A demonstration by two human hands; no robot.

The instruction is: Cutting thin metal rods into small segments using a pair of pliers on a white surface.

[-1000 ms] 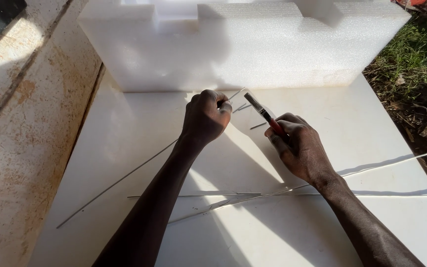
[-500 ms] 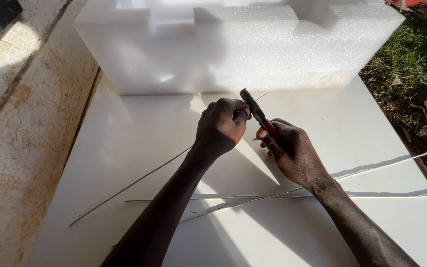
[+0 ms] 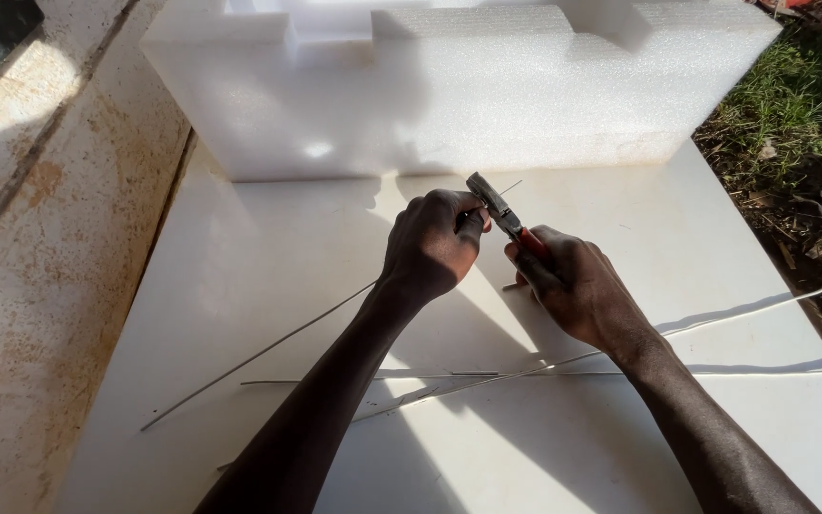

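A thin grey wire [image 3: 268,350] runs slantwise across the white board [image 3: 268,247], its far end gathered up in the left hand [image 3: 430,246] and its near end trailing down toward the lower left of the board. The left hand is clenched round that upper end, fingers curled tight and thumb pressed close, just beside the nose of the pliers [image 3: 499,211]. The right hand [image 3: 573,286] grasps the red handles, fingers wrapped about them, and the steel nose points up and left to meet the wire at the left hand's fingertips; a short tip of wire shows beyond the nose. The step in hand looks like gripping or bending the wire's end with the pliers. Whether the nose already bites the wire cannot be told. By my judgement this step calls for a firm left hand holding the wire steady while the right turns or squeezes the tool with care, since so thin a wire may spring or slip. Other loose wires [image 3: 544,371] lie crossed on the board under the forearms, and a white foam block [image 3: 449,86] stands behind, with concrete [image 3: 40,238] at the left and grass [image 3: 811,124] at the right.
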